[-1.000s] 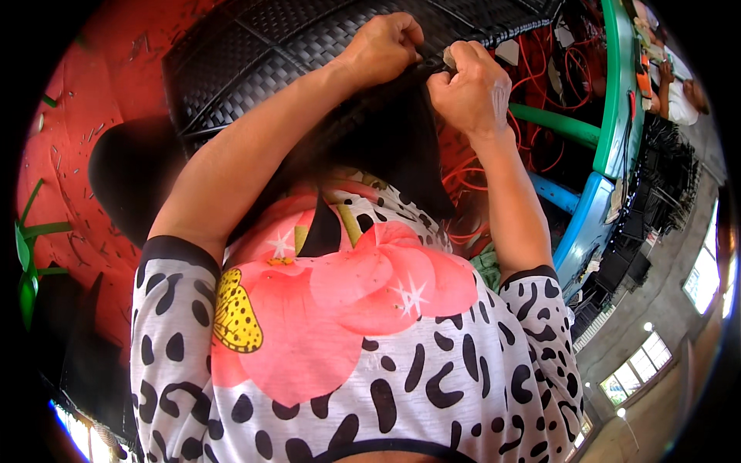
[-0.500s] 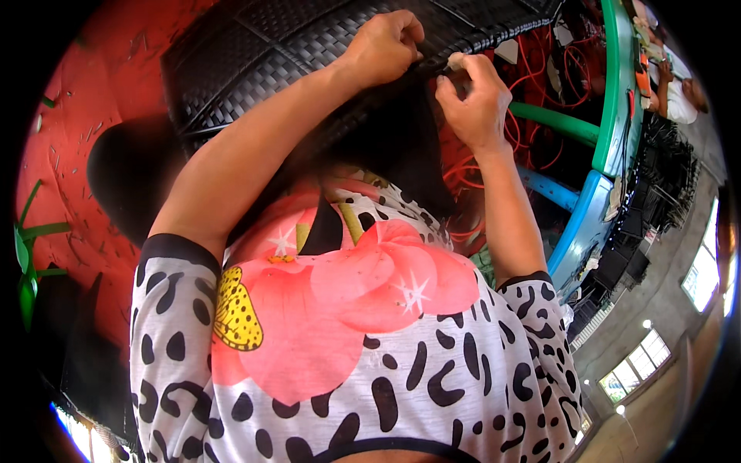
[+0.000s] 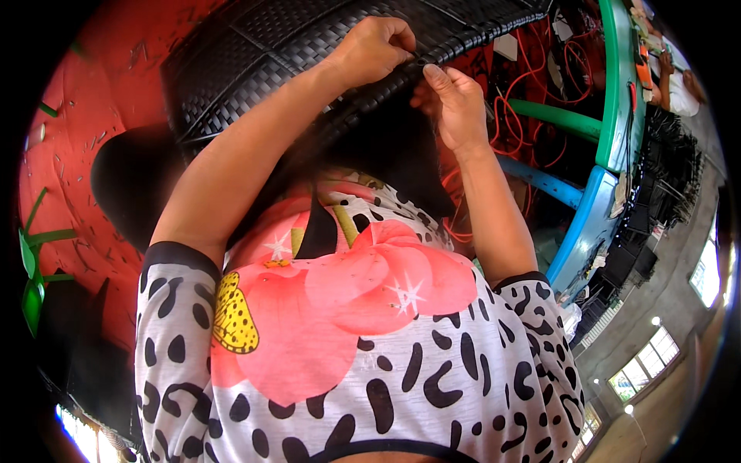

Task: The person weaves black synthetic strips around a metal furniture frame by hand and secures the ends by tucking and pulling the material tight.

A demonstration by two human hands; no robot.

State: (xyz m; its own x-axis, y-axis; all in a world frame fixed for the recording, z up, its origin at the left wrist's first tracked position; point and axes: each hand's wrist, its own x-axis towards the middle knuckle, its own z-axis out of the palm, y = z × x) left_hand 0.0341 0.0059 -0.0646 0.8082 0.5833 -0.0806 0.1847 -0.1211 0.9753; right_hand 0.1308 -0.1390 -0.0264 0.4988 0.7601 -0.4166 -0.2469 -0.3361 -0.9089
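Observation:
A black woven panel (image 3: 255, 73) of flat shiny strips, with a strip-wrapped edge, slants across the top of the view above my lap. My left hand (image 3: 374, 50) lies over its near edge, with fingers curled and pinched close to the rim. Whatever those fingertips hold is too small and dark to name. Just right of it, my right hand (image 3: 459, 108) is at the same edge, thumb pointing up to the rim and fingers curled in below it. Anything between those fingers is hidden.
Red sheeting (image 3: 77, 170) strewn with small scraps spreads at left, near a green metal piece (image 3: 31, 255). A green and blue frame (image 3: 590, 216) stands at right, with red tubing (image 3: 513, 116) beside it. Dark stacked items (image 3: 656, 170) and another person (image 3: 679, 92) are farther right.
My right hand has turned and shifted left and slightly down, its fingers now under the panel's edge. My left hand has moved slightly left and down, staying closed at the rim.

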